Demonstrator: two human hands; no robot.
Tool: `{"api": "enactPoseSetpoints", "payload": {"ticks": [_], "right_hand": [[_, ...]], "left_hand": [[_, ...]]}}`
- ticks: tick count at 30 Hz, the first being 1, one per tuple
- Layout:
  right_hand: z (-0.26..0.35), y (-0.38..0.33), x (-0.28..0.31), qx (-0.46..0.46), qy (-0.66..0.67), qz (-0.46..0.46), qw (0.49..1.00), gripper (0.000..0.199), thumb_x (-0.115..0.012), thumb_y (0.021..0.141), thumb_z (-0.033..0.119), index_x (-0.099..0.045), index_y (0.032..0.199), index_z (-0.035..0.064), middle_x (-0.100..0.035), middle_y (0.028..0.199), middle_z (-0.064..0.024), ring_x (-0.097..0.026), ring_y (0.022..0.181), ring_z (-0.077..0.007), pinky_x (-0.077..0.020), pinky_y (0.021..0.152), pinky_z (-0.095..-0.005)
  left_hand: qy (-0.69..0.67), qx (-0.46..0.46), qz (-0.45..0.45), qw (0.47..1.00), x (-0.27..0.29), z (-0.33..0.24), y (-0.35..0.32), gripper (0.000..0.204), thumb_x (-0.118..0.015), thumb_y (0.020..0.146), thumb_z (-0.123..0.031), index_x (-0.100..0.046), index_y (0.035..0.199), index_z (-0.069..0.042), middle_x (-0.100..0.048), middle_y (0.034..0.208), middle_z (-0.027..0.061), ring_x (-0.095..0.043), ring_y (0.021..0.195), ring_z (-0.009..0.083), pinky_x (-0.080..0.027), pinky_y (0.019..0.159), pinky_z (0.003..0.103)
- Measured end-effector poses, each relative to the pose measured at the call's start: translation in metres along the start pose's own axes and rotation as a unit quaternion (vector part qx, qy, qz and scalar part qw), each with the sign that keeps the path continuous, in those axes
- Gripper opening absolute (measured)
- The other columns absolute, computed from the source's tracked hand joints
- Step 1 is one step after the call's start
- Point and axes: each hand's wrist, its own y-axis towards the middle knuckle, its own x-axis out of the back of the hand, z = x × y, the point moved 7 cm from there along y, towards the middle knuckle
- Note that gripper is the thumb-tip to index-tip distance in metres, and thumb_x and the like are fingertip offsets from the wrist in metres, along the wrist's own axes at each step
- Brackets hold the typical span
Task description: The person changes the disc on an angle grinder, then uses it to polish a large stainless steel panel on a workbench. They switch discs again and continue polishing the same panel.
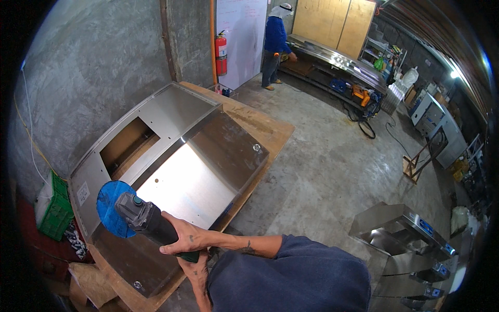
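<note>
Stainless steel cabinet [182, 177] lies on a plywood bench [260, 127], ahead-left of the hands. Angle grinder [140, 216] is clasped by right hand [184, 240] and left hand [196, 268]; blue disc [112, 208] is held over the near-left rim.

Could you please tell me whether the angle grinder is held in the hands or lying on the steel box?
Held. The angle grinder is gripped by both hands, right hand and left hand, above the steel box.
</note>
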Motion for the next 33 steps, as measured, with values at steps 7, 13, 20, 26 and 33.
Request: {"api": "enactPoseSetpoints", "payload": {"ticks": [7, 13, 20, 26, 33], "right_hand": [[0.002, 0.000, -0.001, -0.015, 0.019, 0.016, 1.000, 0.116, -0.088, 0.078, 0.046, -0.027, 0.161, -0.0085, -0.053, 0.147, -0.0320, -0.054, 0.138, -0.0393, -0.0408, 0.120, -0.0443], [0.001, 0.000, 0.002, -0.033, -0.004, 0.014, 0.999, 0.121, -0.087, 0.078, 0.047, -0.023, 0.163, -0.0106, -0.048, 0.153, -0.0346, -0.049, 0.145, -0.0411, -0.0365, 0.124, -0.0455], [0.010, -0.001, 0.001, -0.018, 0.002, 0.022, 1.000, 0.120, -0.087, 0.080, 0.048, -0.023, 0.163, -0.0109, -0.050, 0.151, -0.0345, -0.050, 0.144, -0.0415, -0.0370, 0.123, -0.0451], [0.008, -0.001, 0.002, -0.020, 0.000, 0.021, 1.000, 0.121, -0.087, 0.079, 0.048, -0.023, 0.162, -0.0108, -0.050, 0.151, -0.0337, -0.051, 0.143, -0.0410, -0.0376, 0.123, -0.0452], [0.009, 0.000, 0.002, -0.001, 0.021, 0.018, 1.000, 0.116, -0.088, 0.078, 0.047, -0.029, 0.160, -0.0080, -0.054, 0.145, -0.0305, -0.056, 0.137, -0.0385, -0.0418, 0.118, -0.0455]], "left_hand": [[0.028, -0.046, -0.012, 0.998, 0.006, 0.007, 0.004, 0.068, -0.084, 0.087, -0.006, -0.048, 0.144, 0.003, -0.066, 0.120, 0.0144, -0.070, 0.102, 0.0203, -0.060, 0.082, 0.032], [0.013, -0.009, -0.023, 1.000, -0.002, -0.004, 0.001, 0.066, -0.084, 0.087, -0.007, -0.049, 0.142, 0.004, -0.067, 0.115, 0.0145, -0.071, 0.093, 0.0206, -0.060, 0.077, 0.032], [-0.018, -0.052, -0.024, 0.998, -0.006, -0.010, 0.000, 0.067, -0.085, 0.087, -0.007, -0.049, 0.142, 0.004, -0.068, 0.112, 0.0145, -0.072, 0.089, 0.0206, -0.060, 0.076, 0.032], [0.010, -0.032, -0.006, 0.999, -0.001, -0.001, 0.004, 0.070, -0.084, 0.088, -0.007, -0.046, 0.145, 0.004, -0.068, 0.116, 0.0153, -0.072, 0.094, 0.0216, -0.060, 0.078, 0.032], [0.018, -0.038, 0.003, 0.999, 0.000, -0.005, 0.003, 0.073, -0.086, 0.088, -0.009, -0.045, 0.147, 0.003, -0.066, 0.123, 0.0149, -0.071, 0.104, 0.0212, -0.060, 0.085, 0.032]]}}
